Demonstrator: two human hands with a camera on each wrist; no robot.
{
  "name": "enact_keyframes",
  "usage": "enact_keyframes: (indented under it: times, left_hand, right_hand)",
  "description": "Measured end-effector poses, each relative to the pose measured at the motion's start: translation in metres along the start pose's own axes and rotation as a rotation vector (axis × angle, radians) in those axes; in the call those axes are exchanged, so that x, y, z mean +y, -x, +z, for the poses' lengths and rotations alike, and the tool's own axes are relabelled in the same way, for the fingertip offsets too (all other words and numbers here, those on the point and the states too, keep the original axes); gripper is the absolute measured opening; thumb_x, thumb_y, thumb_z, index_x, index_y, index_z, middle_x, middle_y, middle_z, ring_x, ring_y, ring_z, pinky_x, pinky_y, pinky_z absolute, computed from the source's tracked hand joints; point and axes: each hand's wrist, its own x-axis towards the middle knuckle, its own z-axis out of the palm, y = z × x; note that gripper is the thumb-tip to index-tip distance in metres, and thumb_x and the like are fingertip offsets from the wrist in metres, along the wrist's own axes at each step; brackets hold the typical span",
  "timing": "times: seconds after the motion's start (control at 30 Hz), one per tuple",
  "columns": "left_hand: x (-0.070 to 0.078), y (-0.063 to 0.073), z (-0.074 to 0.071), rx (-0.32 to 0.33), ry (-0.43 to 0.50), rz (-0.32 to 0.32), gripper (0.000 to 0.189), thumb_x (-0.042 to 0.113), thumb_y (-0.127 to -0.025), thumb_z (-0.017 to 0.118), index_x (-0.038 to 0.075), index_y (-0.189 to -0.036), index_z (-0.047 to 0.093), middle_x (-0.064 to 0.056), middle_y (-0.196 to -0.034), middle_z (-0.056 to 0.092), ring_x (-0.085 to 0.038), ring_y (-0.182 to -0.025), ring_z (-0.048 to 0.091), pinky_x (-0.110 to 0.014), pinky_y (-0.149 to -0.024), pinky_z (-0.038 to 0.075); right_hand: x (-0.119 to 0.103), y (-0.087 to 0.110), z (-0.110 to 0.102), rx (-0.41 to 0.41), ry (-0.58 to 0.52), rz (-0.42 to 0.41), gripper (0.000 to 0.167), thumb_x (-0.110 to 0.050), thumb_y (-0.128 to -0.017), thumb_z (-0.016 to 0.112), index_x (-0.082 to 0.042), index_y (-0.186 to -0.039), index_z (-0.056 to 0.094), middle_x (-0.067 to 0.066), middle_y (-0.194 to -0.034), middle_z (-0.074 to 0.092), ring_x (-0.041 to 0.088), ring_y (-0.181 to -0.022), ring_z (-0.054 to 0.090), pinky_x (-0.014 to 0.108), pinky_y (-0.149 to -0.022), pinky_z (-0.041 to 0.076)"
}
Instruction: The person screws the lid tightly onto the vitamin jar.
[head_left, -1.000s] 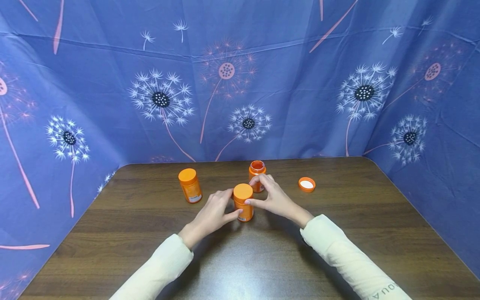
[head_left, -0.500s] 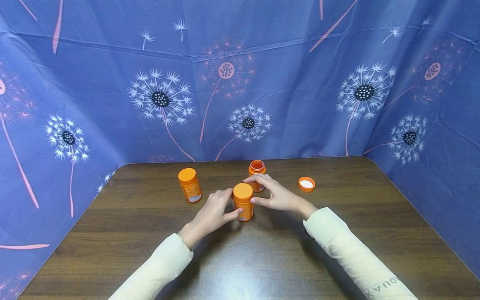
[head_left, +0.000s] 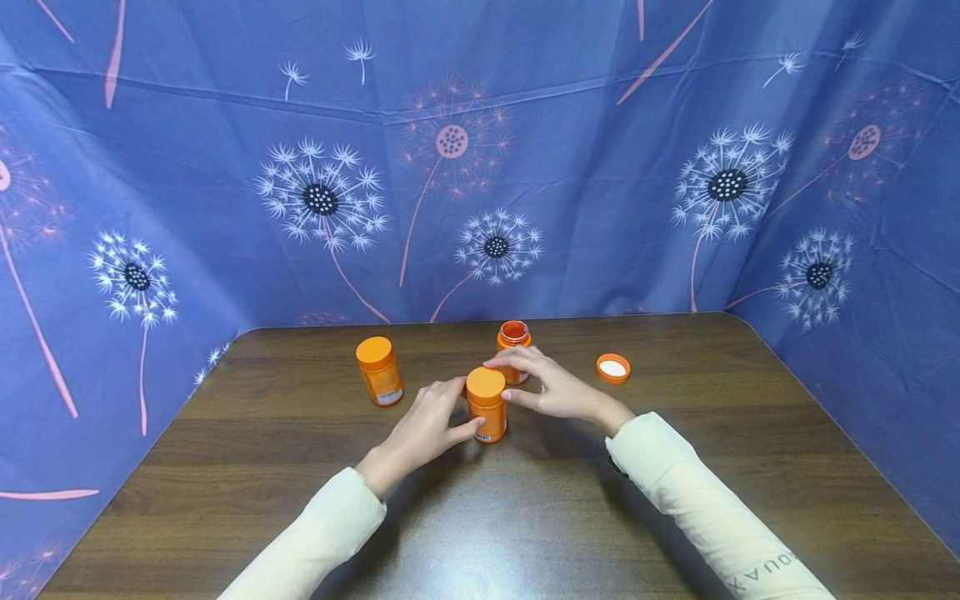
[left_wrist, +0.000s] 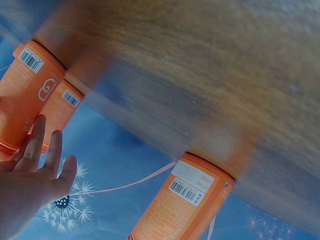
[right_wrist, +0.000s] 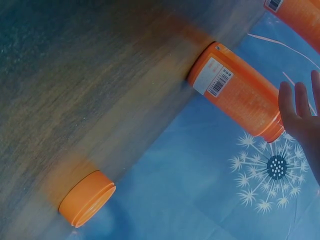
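Observation:
A capped orange pill bottle stands upright mid-table. My left hand holds its body, thumb across the front and fingers at the left side; this bottle shows a barcode near its base in the left wrist view. At the bottle's lid, my right hand has its thumb against the right side and its forefinger reaching around the back. Right behind stands a second orange bottle, uncapped, partly covered by my right hand. That uncapped bottle shows its label in the right wrist view.
Off to the left is another capped orange bottle. A loose orange lid lies with its white inside showing, right of the uncapped bottle. Blue dandelion-print cloth hangs behind and beside the dark wooden table.
My right thumb has shifted from the front of the lid to its right side, while the forefinger has moved left behind it. The left hand and the bottles have stayed put.

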Motion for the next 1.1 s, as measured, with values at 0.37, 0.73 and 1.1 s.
enact_keyframes:
  times: [0.37, 0.73, 1.1]
  left_hand:
    - [0.0, 0.0, 0.001, 0.006, 0.0, 0.001, 0.054, 0.04, -0.083, 0.064, 0.01, -0.124, 0.049, -0.004, -0.116, 0.061, -0.021, -0.103, 0.057, -0.045, -0.092, 0.04]
    - [0.001, 0.0, 0.002, 0.016, -0.011, 0.004, 0.053, 0.039, -0.082, 0.064, 0.009, -0.124, 0.049, -0.004, -0.115, 0.061, -0.022, -0.103, 0.057, -0.045, -0.092, 0.04]
    - [0.001, 0.0, 0.002, 0.015, -0.002, 0.005, 0.054, 0.04, -0.083, 0.063, 0.008, -0.124, 0.049, -0.005, -0.115, 0.061, -0.022, -0.104, 0.057, -0.045, -0.092, 0.04]
  right_hand:
    - [-0.001, 0.002, 0.006, 0.062, 0.024, 0.053, 0.039, -0.028, -0.082, 0.068, -0.021, -0.117, 0.053, -0.005, -0.115, 0.053, 0.014, -0.1, 0.045, 0.029, -0.082, 0.044]
    - [-0.004, 0.004, 0.02, 0.199, 0.05, 0.065, 0.042, -0.03, -0.077, 0.073, -0.016, -0.108, 0.05, -0.004, -0.101, 0.053, 0.029, -0.096, 0.047, 0.031, -0.081, 0.042]
    - [-0.008, 0.004, 0.03, 0.3, 0.091, 0.072, 0.046, -0.028, -0.07, 0.078, -0.012, -0.103, 0.05, -0.002, -0.096, 0.052, 0.029, -0.091, 0.046, 0.04, -0.078, 0.042]
